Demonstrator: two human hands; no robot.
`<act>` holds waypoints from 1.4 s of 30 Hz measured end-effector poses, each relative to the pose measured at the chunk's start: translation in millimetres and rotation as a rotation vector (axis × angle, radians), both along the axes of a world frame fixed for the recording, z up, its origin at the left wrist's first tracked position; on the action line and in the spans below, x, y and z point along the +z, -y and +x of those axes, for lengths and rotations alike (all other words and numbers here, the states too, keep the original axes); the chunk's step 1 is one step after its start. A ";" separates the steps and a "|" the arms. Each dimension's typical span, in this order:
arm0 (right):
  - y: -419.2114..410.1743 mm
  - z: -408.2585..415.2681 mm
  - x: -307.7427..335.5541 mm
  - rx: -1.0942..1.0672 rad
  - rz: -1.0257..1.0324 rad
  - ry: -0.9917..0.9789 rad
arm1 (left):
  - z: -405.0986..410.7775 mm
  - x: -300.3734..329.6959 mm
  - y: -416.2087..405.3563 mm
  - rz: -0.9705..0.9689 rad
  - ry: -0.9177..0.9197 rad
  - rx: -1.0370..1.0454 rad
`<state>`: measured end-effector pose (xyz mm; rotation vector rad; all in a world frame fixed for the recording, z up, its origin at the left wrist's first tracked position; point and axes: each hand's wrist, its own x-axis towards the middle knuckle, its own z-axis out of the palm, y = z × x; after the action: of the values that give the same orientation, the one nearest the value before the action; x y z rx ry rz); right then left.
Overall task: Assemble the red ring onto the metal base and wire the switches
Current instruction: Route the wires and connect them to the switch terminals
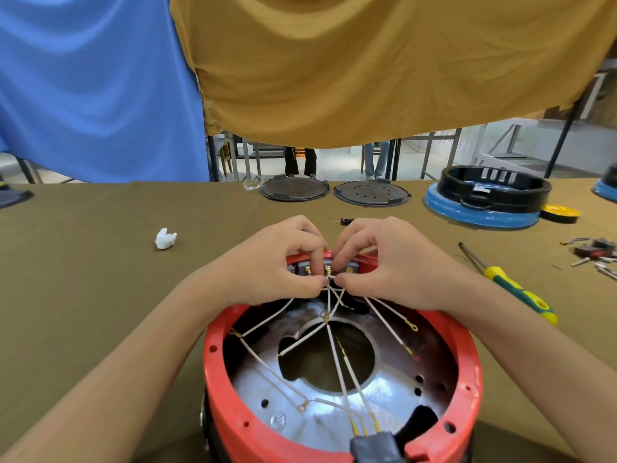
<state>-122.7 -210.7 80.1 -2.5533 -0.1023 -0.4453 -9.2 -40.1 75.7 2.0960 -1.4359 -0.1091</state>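
Note:
The red ring [220, 372] sits around the shiny metal base [394, 396] in front of me, on the olive table. Several white wires [337, 359] with gold terminals cross the inside of the base. At the ring's far side is a switch block with gold tabs [329, 270]. My left hand [277, 262] and my right hand [384, 262] meet there, fingertips pinching a white wire end at the tabs. A black connector [374, 446] sits at the ring's near edge.
A green-and-yellow screwdriver [510, 285] lies to the right. Small loose parts [594, 252] lie at far right. A black-and-blue housing [490, 195], two dark round lids [293, 188] and a white crumpled scrap [165, 238] rest farther back. Blue and mustard cloths hang behind.

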 end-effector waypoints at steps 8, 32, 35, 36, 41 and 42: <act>-1.1 0.2 -0.4 0.015 -0.012 -0.013 | -0.6 0.6 -0.8 0.007 -0.016 -0.011; -0.6 -2.1 -2.1 -0.022 -0.049 -0.001 | 1.0 0.3 -1.0 0.012 -0.031 -0.029; -0.5 -2.1 -2.5 -0.013 -0.084 -0.003 | 0.5 0.6 -1.0 0.014 -0.033 -0.033; -0.6 -2.1 -2.7 -0.010 -0.095 -0.002 | 0.6 0.5 -1.0 0.013 -0.033 -0.033; -1.7 -1.8 -3.4 -0.019 -0.101 0.035 | 1.0 0.5 -0.8 0.005 -0.035 -0.037; -2.3 -1.7 -3.5 -0.018 -0.105 0.036 | 1.2 0.4 -0.7 0.007 -0.032 -0.037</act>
<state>-124.4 -208.4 76.6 -2.6512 -0.1183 -0.5059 -8.0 -39.3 76.1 2.0648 -1.4575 -0.1621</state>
